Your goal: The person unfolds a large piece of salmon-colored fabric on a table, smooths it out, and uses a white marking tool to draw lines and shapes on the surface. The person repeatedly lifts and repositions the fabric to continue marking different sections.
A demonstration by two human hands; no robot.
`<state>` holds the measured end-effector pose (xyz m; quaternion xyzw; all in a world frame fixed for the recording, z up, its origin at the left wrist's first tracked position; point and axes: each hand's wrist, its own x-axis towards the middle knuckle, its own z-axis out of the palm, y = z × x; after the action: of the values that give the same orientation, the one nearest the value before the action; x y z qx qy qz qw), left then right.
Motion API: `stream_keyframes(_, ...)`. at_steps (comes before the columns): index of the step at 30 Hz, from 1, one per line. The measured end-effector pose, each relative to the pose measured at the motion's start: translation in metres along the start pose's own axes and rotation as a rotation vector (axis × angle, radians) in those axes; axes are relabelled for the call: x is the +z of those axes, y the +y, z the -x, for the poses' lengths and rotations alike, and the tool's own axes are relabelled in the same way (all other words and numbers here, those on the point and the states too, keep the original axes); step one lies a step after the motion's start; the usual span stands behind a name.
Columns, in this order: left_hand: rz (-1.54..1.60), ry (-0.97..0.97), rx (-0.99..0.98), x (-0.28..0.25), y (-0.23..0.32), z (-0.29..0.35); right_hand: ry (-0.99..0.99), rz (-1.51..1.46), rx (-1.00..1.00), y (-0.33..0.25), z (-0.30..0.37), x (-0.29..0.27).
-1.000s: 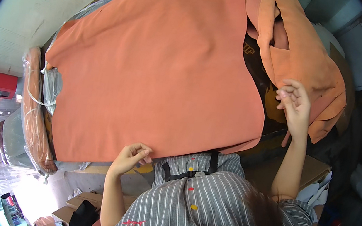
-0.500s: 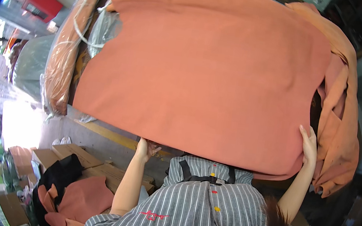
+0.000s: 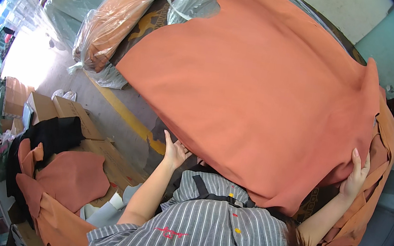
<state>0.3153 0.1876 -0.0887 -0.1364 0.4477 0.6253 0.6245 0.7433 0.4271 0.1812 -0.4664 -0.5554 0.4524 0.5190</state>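
Observation:
A large orange-brown sheet (image 3: pixel 256 91), apparently leather, spreads before me, its near edge close to my waist. At that edge, my left hand (image 3: pixel 174 153) is palm up with thumb and fingers apart, the fingertips close under the sheet. My right hand (image 3: pixel 354 179) is at the right edge, with one digit over the sheet and the others partly hidden; it appears to hold the edge. The sheet buckles and lifts beside that hand. Below it on the right hang more orange sheets (image 3: pixel 374 196) in loose folds.
A plastic-wrapped orange roll (image 3: pixel 122 13) lies to the left, beside a bulky clear-wrapped bundle (image 3: pixel 76 0). Cardboard boxes (image 3: pixel 76 114), a black cloth (image 3: pixel 53 136) and orange pieces (image 3: pixel 78 177) sit at lower left. A yellow line (image 3: pixel 128 116) crosses the floor.
The view has turned to the right. The sheet's right side now buckles and rises beside my right hand. My left hand's palm and spread fingers show more.

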Motion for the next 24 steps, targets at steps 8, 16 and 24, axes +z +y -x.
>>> stream_keyframes(8, 0.037, 0.127, 0.139, -0.019, -0.02, 0.036, -0.3, 0.275, -0.029, 0.019, -0.04, 0.038)
stream_keyframes(16, -0.032, 0.443, 0.396, -0.018, -0.122, 0.08, -0.805, 0.382, -0.119, 0.139, -0.138, 0.051)
stream_keyframes(24, 0.178, 0.668, 0.362, -0.051, -0.283, 0.179, -1.067, 0.614, -0.435, 0.197, -0.182, 0.159)
